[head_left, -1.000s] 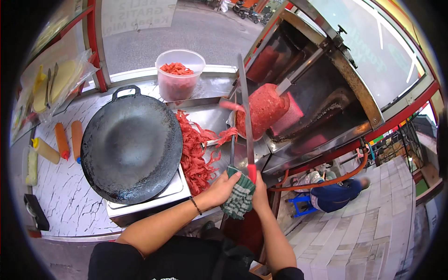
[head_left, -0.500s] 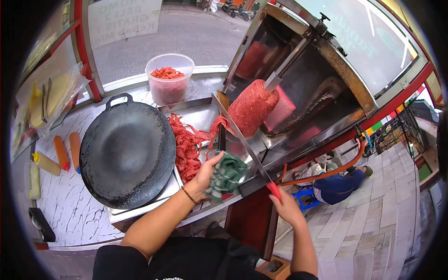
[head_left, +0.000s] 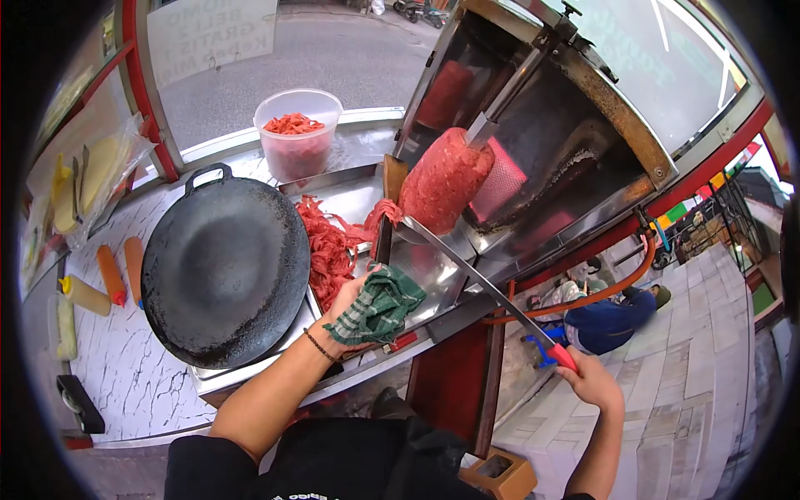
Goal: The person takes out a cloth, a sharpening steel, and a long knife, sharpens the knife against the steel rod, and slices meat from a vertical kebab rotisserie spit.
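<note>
My left hand, a dark beaded band at its wrist, is closed on a green and white checked cloth. My right hand, out to the right, grips the red handle of a long knife. The blade slants up and left, its tip near the lower left of the red meat cone on the vertical spit. Red meat strips lie in the metal tray behind my left hand, and some hang over a dark divider beside the cone.
A large black pan sits left of the tray. Behind it stands a clear tub of meat strips. Sauce bottles are at the left. The grill housing rises at the right; beyond an orange hose, a person sits low.
My right hand has moved right and down with the knife, drawing the blade away from the cone. My left hand has shifted left with the cloth. The view has turned slightly.
</note>
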`<action>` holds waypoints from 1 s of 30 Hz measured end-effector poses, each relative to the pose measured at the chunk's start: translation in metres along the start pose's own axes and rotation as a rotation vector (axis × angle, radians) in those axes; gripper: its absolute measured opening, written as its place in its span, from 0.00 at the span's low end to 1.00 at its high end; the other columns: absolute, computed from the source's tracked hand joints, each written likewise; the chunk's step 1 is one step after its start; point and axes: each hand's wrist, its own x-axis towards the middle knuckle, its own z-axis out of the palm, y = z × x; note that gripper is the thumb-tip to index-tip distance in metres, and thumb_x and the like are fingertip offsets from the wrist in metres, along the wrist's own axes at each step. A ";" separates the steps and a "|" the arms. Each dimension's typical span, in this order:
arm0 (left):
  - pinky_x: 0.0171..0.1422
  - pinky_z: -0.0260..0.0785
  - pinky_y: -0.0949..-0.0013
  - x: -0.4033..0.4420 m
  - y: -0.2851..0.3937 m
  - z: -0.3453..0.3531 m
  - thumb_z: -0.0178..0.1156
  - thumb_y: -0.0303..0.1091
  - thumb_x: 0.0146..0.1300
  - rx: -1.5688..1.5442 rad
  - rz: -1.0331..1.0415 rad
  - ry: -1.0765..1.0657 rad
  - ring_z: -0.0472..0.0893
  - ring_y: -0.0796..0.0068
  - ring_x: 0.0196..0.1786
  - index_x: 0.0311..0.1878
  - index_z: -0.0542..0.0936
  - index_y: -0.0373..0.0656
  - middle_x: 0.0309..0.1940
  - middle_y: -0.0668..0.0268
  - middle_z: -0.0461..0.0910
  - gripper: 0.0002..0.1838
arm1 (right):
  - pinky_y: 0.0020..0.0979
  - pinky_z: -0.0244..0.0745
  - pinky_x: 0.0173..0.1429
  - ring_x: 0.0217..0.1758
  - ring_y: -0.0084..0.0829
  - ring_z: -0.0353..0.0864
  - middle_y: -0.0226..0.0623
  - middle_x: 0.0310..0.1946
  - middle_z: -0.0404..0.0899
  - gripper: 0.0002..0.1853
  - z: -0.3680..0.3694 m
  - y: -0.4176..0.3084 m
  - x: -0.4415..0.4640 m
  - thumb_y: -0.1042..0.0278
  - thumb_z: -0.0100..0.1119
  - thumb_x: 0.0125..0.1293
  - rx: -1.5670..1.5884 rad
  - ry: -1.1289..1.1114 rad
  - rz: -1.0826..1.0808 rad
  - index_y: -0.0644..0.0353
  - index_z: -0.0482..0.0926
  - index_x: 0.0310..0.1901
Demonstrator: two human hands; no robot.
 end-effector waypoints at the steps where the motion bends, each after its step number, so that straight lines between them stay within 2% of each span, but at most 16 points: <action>1: 0.30 0.79 0.56 -0.002 -0.002 -0.001 0.49 0.50 0.72 -0.011 -0.009 -0.025 0.83 0.60 0.28 0.38 0.79 0.46 0.31 0.59 0.83 0.19 | 0.47 0.68 0.38 0.37 0.60 0.76 0.55 0.29 0.76 0.12 -0.001 0.000 -0.002 0.63 0.58 0.66 -0.016 0.013 -0.012 0.61 0.70 0.44; 4: 0.35 0.80 0.57 -0.007 -0.004 0.003 0.50 0.51 0.72 0.030 -0.007 0.078 0.84 0.61 0.31 0.40 0.80 0.45 0.33 0.59 0.83 0.20 | 0.45 0.68 0.37 0.32 0.57 0.73 0.54 0.26 0.75 0.12 -0.011 -0.014 0.002 0.65 0.61 0.64 -0.009 0.002 -0.006 0.62 0.72 0.43; 5: 0.40 0.80 0.60 -0.008 -0.003 -0.006 0.50 0.52 0.72 0.084 -0.032 0.053 0.85 0.62 0.36 0.41 0.80 0.43 0.35 0.60 0.84 0.20 | 0.42 0.69 0.37 0.30 0.56 0.71 0.54 0.26 0.74 0.13 -0.017 -0.020 0.004 0.65 0.62 0.63 -0.015 -0.013 0.005 0.63 0.73 0.44; 6: 0.42 0.80 0.60 -0.012 -0.003 -0.013 0.50 0.52 0.72 0.113 -0.028 0.050 0.85 0.63 0.38 0.42 0.80 0.43 0.36 0.60 0.84 0.21 | 0.39 0.68 0.34 0.26 0.46 0.74 0.49 0.23 0.72 0.12 -0.020 -0.013 0.000 0.65 0.63 0.63 -0.027 0.033 -0.039 0.63 0.74 0.42; 9: 0.49 0.78 0.63 -0.027 -0.019 -0.018 0.48 0.51 0.73 0.268 0.031 0.097 0.85 0.66 0.41 0.45 0.80 0.41 0.40 0.61 0.84 0.22 | 0.35 0.66 0.31 0.23 0.31 0.72 0.40 0.19 0.68 0.11 -0.027 -0.016 -0.008 0.65 0.62 0.64 0.062 0.006 -0.031 0.62 0.75 0.41; 10: 0.48 0.78 0.65 -0.030 -0.028 -0.021 0.47 0.50 0.74 0.356 0.050 0.144 0.85 0.67 0.39 0.45 0.80 0.40 0.39 0.61 0.84 0.22 | 0.29 0.63 0.28 0.24 0.18 0.68 0.30 0.18 0.65 0.10 -0.013 -0.008 -0.002 0.63 0.61 0.66 0.101 0.048 -0.103 0.60 0.76 0.42; 12: 0.46 0.77 0.69 -0.034 -0.041 -0.011 0.45 0.50 0.75 0.458 0.067 0.167 0.84 0.71 0.37 0.46 0.79 0.38 0.38 0.62 0.84 0.23 | 0.24 0.60 0.26 0.23 0.15 0.66 0.24 0.19 0.66 0.11 0.022 -0.025 0.020 0.63 0.59 0.68 0.308 0.075 -0.067 0.60 0.76 0.46; 13: 0.47 0.76 0.70 -0.027 -0.046 -0.021 0.46 0.50 0.75 0.511 0.078 0.144 0.84 0.72 0.38 0.46 0.78 0.38 0.37 0.63 0.84 0.23 | 0.34 0.69 0.36 0.27 0.32 0.72 0.37 0.26 0.74 0.16 0.044 -0.039 0.035 0.60 0.59 0.68 0.378 0.146 -0.113 0.61 0.75 0.51; 14: 0.48 0.75 0.70 -0.018 -0.055 -0.032 0.45 0.50 0.76 0.645 0.161 0.207 0.83 0.73 0.38 0.46 0.78 0.37 0.37 0.64 0.83 0.23 | 0.23 0.58 0.24 0.21 0.14 0.64 0.22 0.21 0.66 0.12 0.062 -0.060 0.048 0.64 0.57 0.70 0.519 0.144 -0.062 0.59 0.74 0.51; 16: 0.50 0.72 0.69 -0.014 -0.066 -0.027 0.46 0.49 0.76 0.832 0.259 0.240 0.81 0.75 0.41 0.45 0.77 0.36 0.38 0.64 0.83 0.23 | 0.23 0.60 0.24 0.21 0.15 0.64 0.22 0.21 0.67 0.10 0.103 -0.087 0.088 0.64 0.56 0.71 0.468 0.412 -0.246 0.61 0.73 0.47; 18: 0.50 0.71 0.69 -0.011 -0.072 -0.030 0.45 0.47 0.76 0.967 0.329 0.209 0.77 0.78 0.41 0.44 0.76 0.36 0.37 0.67 0.80 0.21 | 0.24 0.60 0.22 0.18 0.16 0.65 0.22 0.20 0.66 0.08 0.121 -0.109 0.125 0.64 0.54 0.73 0.663 0.437 -0.275 0.60 0.72 0.46; 21: 0.51 0.70 0.70 -0.012 -0.073 -0.032 0.45 0.46 0.77 1.017 0.358 0.182 0.75 0.79 0.40 0.43 0.75 0.36 0.36 0.68 0.79 0.20 | 0.29 0.65 0.24 0.19 0.24 0.70 0.30 0.20 0.70 0.08 0.104 -0.154 0.165 0.64 0.52 0.73 0.596 0.549 -0.250 0.60 0.71 0.44; 23: 0.50 0.70 0.69 -0.013 -0.073 -0.031 0.44 0.46 0.77 1.047 0.353 0.185 0.75 0.79 0.39 0.44 0.74 0.36 0.35 0.69 0.78 0.20 | 0.44 0.69 0.33 0.30 0.55 0.79 0.52 0.24 0.75 0.12 0.102 -0.162 0.184 0.62 0.51 0.72 0.586 0.650 -0.316 0.64 0.69 0.43; 27: 0.48 0.70 0.74 -0.008 -0.062 -0.024 0.45 0.45 0.77 0.891 0.311 0.166 0.75 0.83 0.39 0.45 0.75 0.40 0.36 0.72 0.78 0.17 | 0.39 0.74 0.45 0.43 0.48 0.84 0.52 0.37 0.81 0.17 0.177 -0.112 0.169 0.63 0.51 0.72 0.638 0.529 -0.279 0.63 0.70 0.56; 29: 0.47 0.71 0.74 -0.006 -0.057 -0.016 0.45 0.45 0.77 0.914 0.372 0.155 0.75 0.83 0.38 0.45 0.75 0.40 0.35 0.72 0.78 0.17 | 0.31 0.72 0.51 0.41 0.31 0.78 0.43 0.37 0.78 0.16 0.187 -0.119 0.139 0.65 0.50 0.73 0.589 0.524 -0.218 0.62 0.70 0.58; 30: 0.46 0.71 0.73 -0.001 -0.055 -0.023 0.45 0.45 0.77 0.924 0.368 0.125 0.76 0.82 0.37 0.46 0.75 0.40 0.36 0.71 0.79 0.17 | 0.32 0.72 0.50 0.42 0.31 0.78 0.41 0.37 0.78 0.15 0.186 -0.117 0.136 0.65 0.51 0.72 0.612 0.495 -0.216 0.62 0.71 0.57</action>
